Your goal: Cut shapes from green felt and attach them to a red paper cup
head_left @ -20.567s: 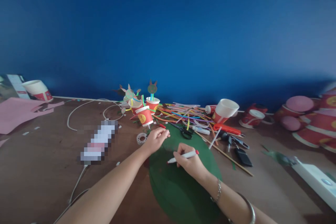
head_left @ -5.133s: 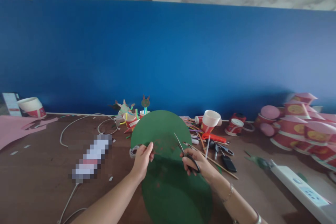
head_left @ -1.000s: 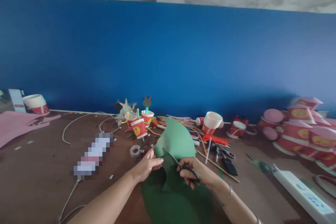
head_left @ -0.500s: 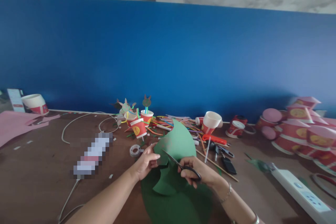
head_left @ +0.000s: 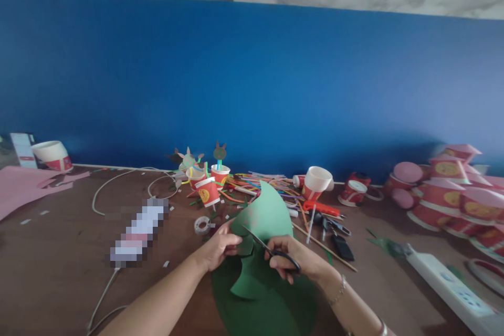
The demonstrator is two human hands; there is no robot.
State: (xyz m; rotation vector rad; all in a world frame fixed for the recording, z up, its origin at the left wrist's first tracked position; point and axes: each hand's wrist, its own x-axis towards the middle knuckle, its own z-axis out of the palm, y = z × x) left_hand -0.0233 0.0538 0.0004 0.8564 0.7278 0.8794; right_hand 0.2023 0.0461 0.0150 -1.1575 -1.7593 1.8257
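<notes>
On the wooden table (head_left: 59, 273), a large green card disc (head_left: 271, 215) stands half-lifted, a cut flap curling from it: light, thin and floppy, so probably best held close to the cut. The left hand (head_left: 216, 249) pinches its edge between thumb and fingers; the right hand (head_left: 285, 260) curls its fingers through the black loops of the scissors (head_left: 255, 239), blades at the cut.

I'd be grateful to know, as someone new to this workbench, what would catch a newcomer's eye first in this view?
The deep blue wall fills the upper view. Below it, at the table's centre, the right hand holds black-handled scissors with the blades at a large green card sheet, which the left hand grips. Behind them lies a heap of coloured straws, and at the far right stand piled red paper cups with pink tops.
</notes>
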